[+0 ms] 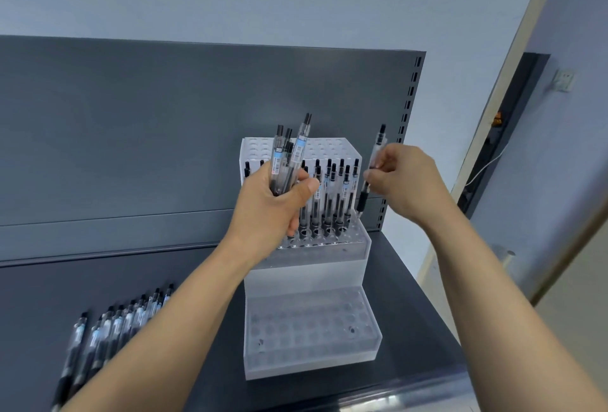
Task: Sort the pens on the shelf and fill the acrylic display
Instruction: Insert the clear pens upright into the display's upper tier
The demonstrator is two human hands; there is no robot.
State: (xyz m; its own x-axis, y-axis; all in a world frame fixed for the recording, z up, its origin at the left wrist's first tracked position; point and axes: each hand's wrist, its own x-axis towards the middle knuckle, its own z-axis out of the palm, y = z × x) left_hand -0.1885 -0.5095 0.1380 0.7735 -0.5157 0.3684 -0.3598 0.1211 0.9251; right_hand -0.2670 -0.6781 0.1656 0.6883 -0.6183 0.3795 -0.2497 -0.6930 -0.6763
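A stepped acrylic display with rows of holes stands on the dark shelf. Several clear pens with black grips stand upright in its middle step. My left hand grips a bundle of pens in front of the display, their black caps pointing up. My right hand pinches a single pen, held almost upright with its tip just above the right end of the middle step. The lowest step shows only bare holes.
Several more pens lie side by side on the shelf at the lower left. The grey back panel rises behind the display. The shelf's right edge runs close beside the display.
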